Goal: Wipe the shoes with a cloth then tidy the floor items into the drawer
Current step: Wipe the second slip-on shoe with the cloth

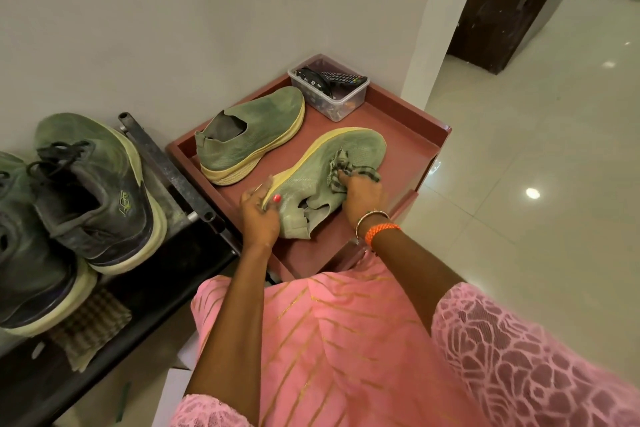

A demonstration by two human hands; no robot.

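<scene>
Left hand (260, 215) clamped round heel of green slip-on shoe (332, 177), sole under the fingers. Right hand (363, 196) pinching striped cloth (341, 173), pressed on the upper just ahead of that grip.

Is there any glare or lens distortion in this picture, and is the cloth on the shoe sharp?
Head view: bright lamp reflections glare on the glossy floor tiles; the wide-angle lens bends the wall edge; the cloth and the shoe under it are fairly sharp.
</scene>
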